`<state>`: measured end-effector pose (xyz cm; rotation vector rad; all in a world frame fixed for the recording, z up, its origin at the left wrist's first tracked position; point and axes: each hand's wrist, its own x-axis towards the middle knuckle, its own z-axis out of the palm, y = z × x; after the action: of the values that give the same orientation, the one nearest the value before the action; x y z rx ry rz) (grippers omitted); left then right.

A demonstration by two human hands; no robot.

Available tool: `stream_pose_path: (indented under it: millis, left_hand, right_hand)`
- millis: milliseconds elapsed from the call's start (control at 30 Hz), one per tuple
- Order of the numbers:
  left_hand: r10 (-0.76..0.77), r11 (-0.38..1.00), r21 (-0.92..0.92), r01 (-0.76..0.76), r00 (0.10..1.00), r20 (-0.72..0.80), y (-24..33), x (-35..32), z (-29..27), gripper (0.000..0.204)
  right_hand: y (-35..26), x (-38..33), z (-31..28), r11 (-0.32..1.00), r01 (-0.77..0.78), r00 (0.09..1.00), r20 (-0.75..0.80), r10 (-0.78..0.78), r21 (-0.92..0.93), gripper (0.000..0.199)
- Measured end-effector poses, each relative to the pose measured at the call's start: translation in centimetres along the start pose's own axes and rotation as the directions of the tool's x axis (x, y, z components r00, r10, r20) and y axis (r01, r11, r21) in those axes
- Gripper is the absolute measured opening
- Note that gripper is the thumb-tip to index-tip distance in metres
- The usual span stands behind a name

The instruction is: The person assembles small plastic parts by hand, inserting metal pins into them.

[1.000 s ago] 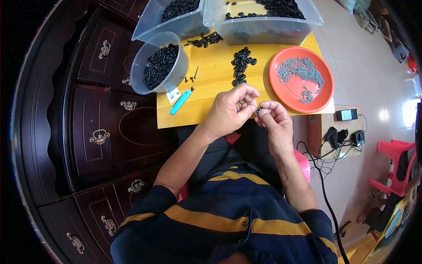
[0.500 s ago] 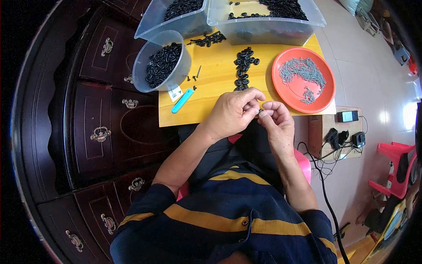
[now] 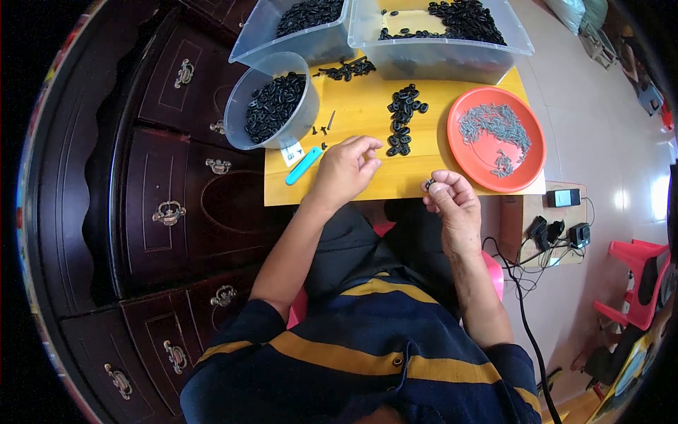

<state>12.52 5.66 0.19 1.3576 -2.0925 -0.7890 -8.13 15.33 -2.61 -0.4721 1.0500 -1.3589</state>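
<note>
Head view, the only one to go on. Dark wood cabinet (image 3: 152, 187) down the left, pale tiled floor (image 3: 565, 127) off to the right, yellow desk (image 3: 395, 184) in the middle. On the desk: two clear bins (image 3: 445, 62) along the far side, round tub (image 3: 236, 116) of black pieces at far left, black oval pieces (image 3: 400, 130) in a loose strip mid-desk, red plate (image 3: 480, 162) with grey pins (image 3: 494, 121) at right.

Right grip (image 3: 455, 208): clamped, thumb against forefinger, on a small dark part (image 3: 429, 184), just inside the desk's near edge as seen from above. Too small to tell exact shape. Left grip (image 3: 346, 169): thumb and fingers apart, nothing visible between, near the blue tool (image 3: 304, 167) and short of the oval pieces.

Main risk, probably: losing the part. Pinched at the fingertips only, so could squirt out if squeezed off-centre. Close to the edge too, so could end up on the dark trousers (image 3: 339, 247), hard to spot there, or bounce off across the tile.

Second: left-side clutter. If swept low, could nudge the blue tool or scatter the tiny black bits (image 3: 324, 130) and thin spike (image 3: 331, 119) just beyond.

Third: plate. Right up against the desk's right edge, near the right grip. If bumped by a knuckle, could tip and spill pins floorward.
</note>
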Motion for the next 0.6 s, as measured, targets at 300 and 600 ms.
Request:
stream_pose_path:
  millis: [300, 600]
  left_hand:
    - [0.077, 0.977, 0.201, -0.070, 0.997, -0.027, -0.1, 0.7, 2.4, 0.020]
    - [0.115, 0.971, 0.219, -0.098, 0.991, -0.066, -0.3, 1.2, 3.0, 0.016]
  right_hand:
    - [0.0, 0.0, 0.0, 0.999, -0.010, 1.000, 0.022, 0.009, 0.042, 0.016]
    - [0.0, 0.0, 0.0, 0.999, -0.026, 0.999, 0.021, 0.025, 0.041, 0.016]
